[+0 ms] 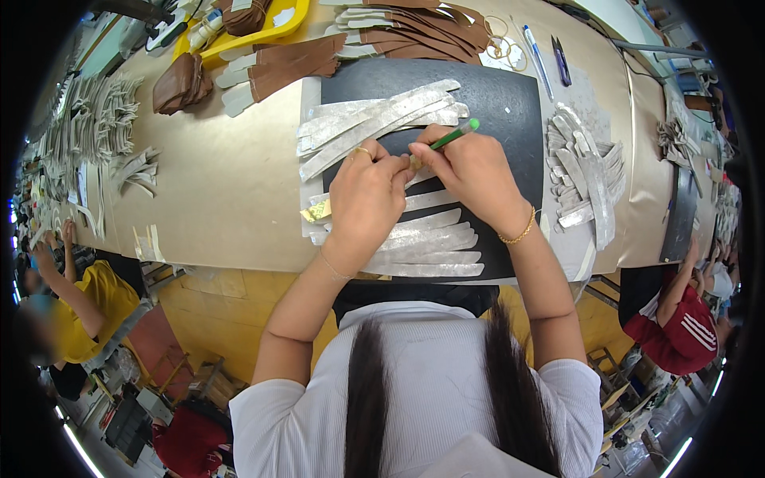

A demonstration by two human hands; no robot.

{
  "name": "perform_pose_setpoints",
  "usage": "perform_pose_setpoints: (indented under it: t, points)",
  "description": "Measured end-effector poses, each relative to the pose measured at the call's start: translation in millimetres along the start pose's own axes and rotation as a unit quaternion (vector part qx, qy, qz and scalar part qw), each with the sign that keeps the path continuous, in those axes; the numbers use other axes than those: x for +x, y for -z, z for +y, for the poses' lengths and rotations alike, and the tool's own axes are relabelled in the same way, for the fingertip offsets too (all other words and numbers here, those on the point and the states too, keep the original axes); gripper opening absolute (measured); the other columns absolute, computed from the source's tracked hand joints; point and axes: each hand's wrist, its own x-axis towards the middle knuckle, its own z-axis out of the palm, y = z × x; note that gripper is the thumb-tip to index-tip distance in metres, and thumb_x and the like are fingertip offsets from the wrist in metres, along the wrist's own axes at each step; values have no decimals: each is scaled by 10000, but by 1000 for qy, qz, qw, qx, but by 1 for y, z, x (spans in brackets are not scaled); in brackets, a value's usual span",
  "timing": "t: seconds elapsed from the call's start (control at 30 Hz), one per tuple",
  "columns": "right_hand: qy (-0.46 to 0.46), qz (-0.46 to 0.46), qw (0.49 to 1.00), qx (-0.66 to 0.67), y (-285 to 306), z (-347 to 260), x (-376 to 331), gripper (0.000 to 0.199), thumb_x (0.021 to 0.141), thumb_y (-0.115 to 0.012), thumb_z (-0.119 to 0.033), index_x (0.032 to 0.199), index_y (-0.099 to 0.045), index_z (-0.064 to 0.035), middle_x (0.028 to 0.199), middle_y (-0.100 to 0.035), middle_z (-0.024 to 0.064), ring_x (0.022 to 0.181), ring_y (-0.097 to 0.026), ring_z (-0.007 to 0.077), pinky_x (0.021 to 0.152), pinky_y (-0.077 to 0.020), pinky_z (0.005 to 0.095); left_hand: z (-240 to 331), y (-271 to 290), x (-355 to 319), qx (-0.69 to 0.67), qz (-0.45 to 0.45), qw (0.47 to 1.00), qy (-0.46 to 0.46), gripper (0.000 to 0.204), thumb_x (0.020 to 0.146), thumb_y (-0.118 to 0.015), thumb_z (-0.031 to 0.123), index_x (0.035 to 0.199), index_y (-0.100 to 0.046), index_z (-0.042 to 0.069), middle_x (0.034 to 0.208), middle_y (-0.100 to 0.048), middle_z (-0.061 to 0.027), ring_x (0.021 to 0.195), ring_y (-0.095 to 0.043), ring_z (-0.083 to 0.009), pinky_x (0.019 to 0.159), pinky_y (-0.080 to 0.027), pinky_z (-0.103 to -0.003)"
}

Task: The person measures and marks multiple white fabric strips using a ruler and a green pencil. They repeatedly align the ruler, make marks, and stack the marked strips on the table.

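Note:
My right hand [482, 175] grips a slim green pen-like tool [456, 134] with a light green end. Its working tip is hidden among my fingers. Close beside it, my left hand [368, 193] is closed in a pinch, its fingertips meeting those of the right. What it pinches is mostly covered. Both hands are over a black mat [510, 107]. Whitish-grey strips lie fanned on the mat: one bunch [382, 119] beyond my hands, another bunch [426, 247] nearer my body. A yellow patterned scrap [317, 211] rests by my left wrist.
Brown leather pieces [291, 68] and a yellow tray [279, 30] lie along the far side. A blue-white pen [538, 60] and dark snips [562, 62] are at the far right. More grey strips [586, 171] lie right of the mat; stacks [100, 119] stand left. People sit on both sides.

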Motion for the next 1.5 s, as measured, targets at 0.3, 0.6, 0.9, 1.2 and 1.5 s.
perform_pose_setpoints:
  t: [0.3, 0.6, 0.9, 1.2, 1.5]
  points:
    - [32, 93, 994, 41, 19, 26, -20, 90, 912, -703, -94, 996, -676, -73, 896, -696, 79, 865, -637, 302, 786, -519, 400, -14, 45, -2, -56, 22, 993, 99, 220, 855, -787, 169, 1034, -769, 43, 952, -663, -117, 881, -653, -285, 798, -512, -369]
    - [132, 2, 987, -88, -2, 16, -8, 280, 774, -772, -97, 1032, -680, -155, 971, -664, 15, 1078, -601, 236, 932, -432, 415, -23, 67, -19, -149, 10, 978, 142, 238, 832, -825, 100, 1043, -770, 4, 921, -600, -6, 794, -478, -84, 667, -398, -230]
    - [151, -54, 980, -119, -14, -3, 2, 239, 821, -698, -69, 1051, -678, -128, 998, -634, 62, 1042, -590, 253, 948, -414, 408, -32, 82, -30, -193, 15, 966, 174, 252, 842, -819, 94, 1061, -747, -7, 936, -648, -26, 793, -500, -103, 708, -449, -252]
    - [165, -69, 977, -114, -12, -10, 4, 90, 866, -631, -56, 936, -665, -101, 911, -590, 92, 957, -580, 262, 903, -411, 401, -47, 94, -36, -301, 36, 926, 226, 265, 898, -784, 78, 1127, -705, -31, 963, -675, -14, 793, -533, -51, 692, -446, -193]
    - [155, -123, 980, 36, 18, -42, -29, 120, 833, -689, -50, 895, -612, -116, 784, -628, 42, 771, -639, 276, 785, -449, 378, -48, 119, -40, -294, 76, 928, 216, 279, 899, -787, 76, 1139, -701, -37, 965, -682, -20, 780, -547, -54, 677, -442, -194]
